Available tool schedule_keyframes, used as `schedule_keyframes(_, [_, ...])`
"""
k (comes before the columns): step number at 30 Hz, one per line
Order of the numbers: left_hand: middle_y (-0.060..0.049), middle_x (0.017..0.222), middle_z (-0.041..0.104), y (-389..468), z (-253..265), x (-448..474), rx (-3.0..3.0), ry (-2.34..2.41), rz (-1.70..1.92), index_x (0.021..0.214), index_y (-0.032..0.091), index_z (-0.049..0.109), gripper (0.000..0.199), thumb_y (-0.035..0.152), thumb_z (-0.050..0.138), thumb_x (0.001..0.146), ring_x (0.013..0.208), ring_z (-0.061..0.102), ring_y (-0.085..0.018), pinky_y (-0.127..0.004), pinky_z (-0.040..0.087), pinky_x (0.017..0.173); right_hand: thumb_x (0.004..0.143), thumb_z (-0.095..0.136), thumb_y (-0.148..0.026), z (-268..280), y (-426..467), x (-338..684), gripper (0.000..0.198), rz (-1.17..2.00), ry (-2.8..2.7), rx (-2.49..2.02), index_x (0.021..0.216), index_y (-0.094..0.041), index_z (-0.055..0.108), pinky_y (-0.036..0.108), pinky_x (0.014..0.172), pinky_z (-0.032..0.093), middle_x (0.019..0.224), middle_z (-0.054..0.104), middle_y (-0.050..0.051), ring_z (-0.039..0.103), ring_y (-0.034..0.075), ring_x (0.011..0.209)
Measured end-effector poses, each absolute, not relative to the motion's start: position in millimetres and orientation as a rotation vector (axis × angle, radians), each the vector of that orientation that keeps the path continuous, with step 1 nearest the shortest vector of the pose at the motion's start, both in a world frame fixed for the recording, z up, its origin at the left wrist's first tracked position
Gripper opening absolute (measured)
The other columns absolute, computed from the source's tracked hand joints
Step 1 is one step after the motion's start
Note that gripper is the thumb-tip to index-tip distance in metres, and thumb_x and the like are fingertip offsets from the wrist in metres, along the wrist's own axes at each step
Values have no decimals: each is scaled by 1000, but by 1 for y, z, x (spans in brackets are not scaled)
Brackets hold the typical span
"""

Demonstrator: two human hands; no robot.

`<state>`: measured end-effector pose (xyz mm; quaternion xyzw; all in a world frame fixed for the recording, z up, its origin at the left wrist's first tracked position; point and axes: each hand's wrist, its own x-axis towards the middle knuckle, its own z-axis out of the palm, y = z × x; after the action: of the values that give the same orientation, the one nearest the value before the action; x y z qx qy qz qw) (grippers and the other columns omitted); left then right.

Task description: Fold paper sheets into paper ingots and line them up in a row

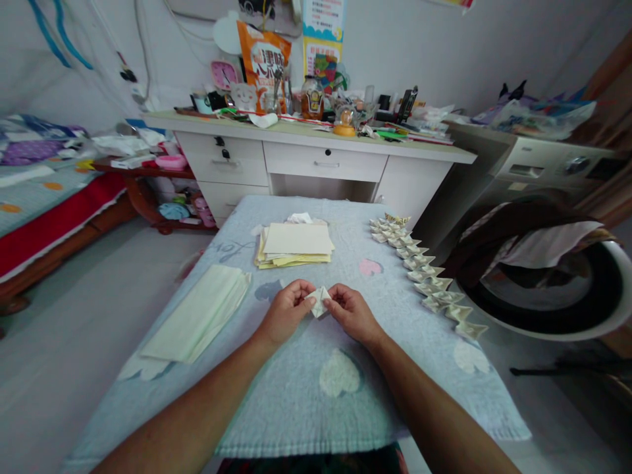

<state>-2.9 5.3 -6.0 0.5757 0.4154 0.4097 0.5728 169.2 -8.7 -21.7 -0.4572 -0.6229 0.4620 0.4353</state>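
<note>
Between my two hands is a small piece of folded paper (318, 304), pale and diamond-shaped, held over the middle of the cloth-covered table (296, 408). My left hand (291, 306) pinches its left corner with thumb and fingers. On the right corner, my right hand (349, 308) has the same kind of pinch. Beyond the hands lies a stack of paper sheets (297, 239), cream on top with yellowish edges below. Left of my left hand is a long pile of pale green paper (200, 313). Folded paper boats (429, 284) stand in a slanting row along the right side.
A white desk (326, 161) stands behind the table, its top crowded with a jar (312, 99), an orange snack bag (264, 62) and a pink clock (224, 74). A washing machine (538, 164) with its door open is at the right. The bed (54, 217) is at the left.
</note>
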Motion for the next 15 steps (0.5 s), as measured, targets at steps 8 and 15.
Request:
schedule_keyframes(8, [4, 68, 54, 8, -19, -5, 1534, 1019, 966, 90, 16, 57, 16, 28, 57, 80, 63, 50, -11, -21, 38, 60, 83, 56, -29, -21, -8, 169, 11, 1127, -1551, -1076, 81, -20, 50, 23, 62, 38, 70, 49, -3, 45, 11, 63])
schedule_keyframes(15, [0, 74, 61, 4, -14, -5, 1616, 1089, 921, 101, 14, 64, 26, 27, 54, 81, 65, 54, -13, -23, 40, 62, 69, 53, -9, -9, -12, 177, 27, 1011, -1678, -1115, 93, -19, 53, 24, 69, 38, 78, 50, -3, 47, 12, 73])
